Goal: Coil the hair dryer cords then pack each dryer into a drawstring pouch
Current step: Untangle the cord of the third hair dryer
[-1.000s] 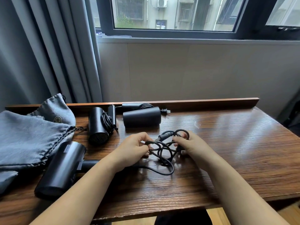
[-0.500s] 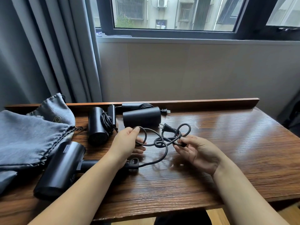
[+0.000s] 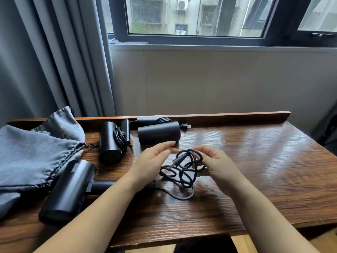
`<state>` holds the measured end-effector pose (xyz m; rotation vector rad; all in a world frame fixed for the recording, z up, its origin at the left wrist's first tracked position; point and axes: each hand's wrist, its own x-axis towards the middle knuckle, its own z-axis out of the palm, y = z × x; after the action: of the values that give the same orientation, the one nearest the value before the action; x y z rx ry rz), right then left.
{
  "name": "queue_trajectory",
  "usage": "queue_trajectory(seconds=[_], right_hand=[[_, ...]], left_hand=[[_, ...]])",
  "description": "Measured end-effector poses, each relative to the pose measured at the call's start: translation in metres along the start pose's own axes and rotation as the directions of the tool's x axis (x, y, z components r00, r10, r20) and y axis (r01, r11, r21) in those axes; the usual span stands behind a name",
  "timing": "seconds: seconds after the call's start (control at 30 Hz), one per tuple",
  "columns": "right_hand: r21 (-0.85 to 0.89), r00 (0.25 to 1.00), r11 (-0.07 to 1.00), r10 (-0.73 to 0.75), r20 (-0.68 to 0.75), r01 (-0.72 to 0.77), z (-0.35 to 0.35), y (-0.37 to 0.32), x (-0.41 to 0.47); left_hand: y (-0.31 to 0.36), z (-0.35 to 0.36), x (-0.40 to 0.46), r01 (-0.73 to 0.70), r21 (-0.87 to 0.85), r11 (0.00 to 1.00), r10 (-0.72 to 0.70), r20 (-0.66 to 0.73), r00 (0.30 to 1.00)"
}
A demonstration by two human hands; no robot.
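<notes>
Cord (image 3: 184,168) loops sit pinched in the right hand (image 3: 217,165) while the left hand (image 3: 155,161) hovers with fingers spread, holding nothing; feed each new turn evenly onto the bundle.

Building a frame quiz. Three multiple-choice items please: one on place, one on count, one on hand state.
1. Where do the grey drawstring pouches lie on the wooden table?
A left end
B right end
C centre

2. How many black hair dryers are on the table?
A one
B two
C three

3. Which hand holds the coiled black cord?
A left hand
B right hand
C neither

Answers: A, pouches heaped by the curtain; C, one near, two at the back; B, right fingers curl round the loops, left is open.
</notes>
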<state>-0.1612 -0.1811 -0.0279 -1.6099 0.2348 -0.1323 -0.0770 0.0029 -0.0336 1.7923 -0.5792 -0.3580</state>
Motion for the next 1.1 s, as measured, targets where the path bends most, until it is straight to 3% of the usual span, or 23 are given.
queue_trajectory(seconds=[0.13, 0.33, 0.63, 0.77, 0.9, 1.1], right_hand=[[0.009, 0.999, 0.999, -0.043, 0.013, 0.043, 0.01, 0.001, -0.002], [-0.05, 0.971, 0.999, -0.022, -0.238, 0.01, 0.008, 0.015, 0.008], [0.431, 0.927, 0.902, 0.168, -0.337, -0.006, 0.008, 0.017, 0.011], [0.419, 0.915, 0.907, 0.143, -0.377, 0.031, 0.005, 0.019, 0.009], [0.487, 0.906, 0.871, 0.152, -0.396, 0.067, 0.005, 0.018, 0.01], [0.678, 0.913, 0.732, 0.231, -0.337, 0.065, 0.006, 0.018, 0.014]], left_hand=[[0.001, 0.001, -0.003, 0.004, -0.071, 0.997, 0.012, 0.224, 0.975], [-0.008, -0.006, -0.001, 0.014, -0.136, 0.991, 0.014, 0.205, 0.979], [-0.012, -0.001, 0.004, 0.033, -0.109, 0.994, -0.037, -0.039, 0.999], [-0.013, -0.002, 0.006, 0.042, -0.108, 0.993, -0.057, -0.135, 0.989], [-0.014, -0.005, 0.004, 0.021, -0.141, 0.99, -0.034, -0.084, 0.996], [-0.012, -0.007, 0.0, 0.011, -0.034, 0.999, -0.005, 0.162, 0.987]])
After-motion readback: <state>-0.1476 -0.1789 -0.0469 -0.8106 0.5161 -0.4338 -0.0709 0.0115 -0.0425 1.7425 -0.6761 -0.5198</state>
